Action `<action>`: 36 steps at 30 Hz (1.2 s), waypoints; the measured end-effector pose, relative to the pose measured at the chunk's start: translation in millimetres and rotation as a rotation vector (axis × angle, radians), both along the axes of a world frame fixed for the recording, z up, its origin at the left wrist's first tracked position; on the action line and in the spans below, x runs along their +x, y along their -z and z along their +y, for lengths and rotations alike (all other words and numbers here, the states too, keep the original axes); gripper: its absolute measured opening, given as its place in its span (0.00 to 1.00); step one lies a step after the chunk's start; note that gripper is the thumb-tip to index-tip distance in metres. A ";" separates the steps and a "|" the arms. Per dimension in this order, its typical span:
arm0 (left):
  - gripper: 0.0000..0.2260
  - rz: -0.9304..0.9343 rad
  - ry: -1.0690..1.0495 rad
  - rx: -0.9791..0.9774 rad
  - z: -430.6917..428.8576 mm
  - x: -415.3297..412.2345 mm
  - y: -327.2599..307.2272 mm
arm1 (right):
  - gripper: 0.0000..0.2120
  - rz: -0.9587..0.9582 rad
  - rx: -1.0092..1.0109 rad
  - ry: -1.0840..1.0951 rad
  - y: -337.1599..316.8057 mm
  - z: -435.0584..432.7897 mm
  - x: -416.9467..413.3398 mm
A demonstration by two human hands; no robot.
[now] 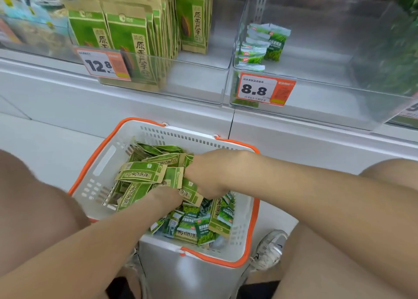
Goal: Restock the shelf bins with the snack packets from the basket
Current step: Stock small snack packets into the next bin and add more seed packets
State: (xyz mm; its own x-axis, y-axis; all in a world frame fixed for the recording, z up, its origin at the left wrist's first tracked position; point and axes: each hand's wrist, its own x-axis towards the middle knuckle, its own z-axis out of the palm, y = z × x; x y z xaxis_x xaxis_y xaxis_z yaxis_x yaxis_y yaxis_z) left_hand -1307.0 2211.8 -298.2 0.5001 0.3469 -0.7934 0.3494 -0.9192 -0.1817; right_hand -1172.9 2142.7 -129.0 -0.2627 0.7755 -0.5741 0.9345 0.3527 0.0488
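A white basket with an orange rim sits in front of me on a metal stand, full of green-and-kraft seed packets and smaller green pea packets. Both my hands are down among the packets. My right hand curls its fingers into the kraft packets near the basket's middle. My left hand is buried beneath them, fingers hidden. The left clear shelf bin holds upright kraft seed packets. The right clear bin holds only a few pea packets at its left side.
Price tags reading 12.8 and 8.8 clip to the bin fronts. A white shelf ledge runs below the bins. My knees flank the basket, and a grey sneaker rests on the floor at the right.
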 end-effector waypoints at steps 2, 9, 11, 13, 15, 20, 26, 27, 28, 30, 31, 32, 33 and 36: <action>0.14 -0.022 -0.032 -0.010 5.0 3.3 -3.5 | 0.05 -0.009 -0.019 -0.003 0.0 0.9 0.2; 0.07 -0.539 -0.436 -0.303 41.6 22.8 -40.1 | 0.13 0.024 -0.073 0.070 -16.6 12.1 14.9; 0.01 -0.803 -0.610 -0.482 47.5 32.6 -65.4 | 0.07 0.095 -0.076 0.095 -25.3 16.4 26.7; 0.04 -1.001 -0.812 -0.696 47.2 42.6 -95.5 | 0.07 0.174 -0.046 0.127 -36.8 17.8 39.5; 0.08 -1.148 -0.945 -0.829 48.0 49.1 -116.3 | 0.09 0.241 0.070 0.194 -48.3 18.3 51.4; 0.08 -1.426 -1.123 -1.006 45.3 59.5 -139.7 | 0.25 0.244 0.397 0.422 -56.7 19.1 69.7; 0.05 -1.503 -1.292 -1.374 45.0 61.3 -166.5 | 0.26 0.391 0.610 0.489 -70.5 17.4 79.3; 0.05 -1.504 -1.332 -1.385 45.8 62.5 -170.0 | 0.21 0.370 0.675 0.428 -74.0 16.7 82.5; 0.08 -1.486 -1.341 -1.332 46.4 63.8 -172.9 | 0.18 0.337 0.739 0.369 -77.3 16.0 86.1; 0.16 -1.411 -1.246 -1.176 44.8 65.9 -182.2 | 0.13 0.309 0.829 0.286 -81.9 15.7 92.4; 0.18 -1.401 -1.183 -1.157 43.0 66.9 -188.0 | 0.11 0.335 0.855 0.255 -82.4 16.3 95.7; 0.17 -1.430 -1.141 -1.170 41.8 68.0 -192.6 | 0.11 0.383 0.869 0.233 -83.7 16.6 98.4; 0.15 -1.485 -1.127 -1.187 40.4 69.0 -197.6 | 0.14 0.450 0.885 0.228 -84.7 17.2 101.6; 0.10 -1.727 -1.150 -1.164 41.7 73.8 -207.4 | 0.20 0.758 0.977 0.468 -96.5 16.4 108.9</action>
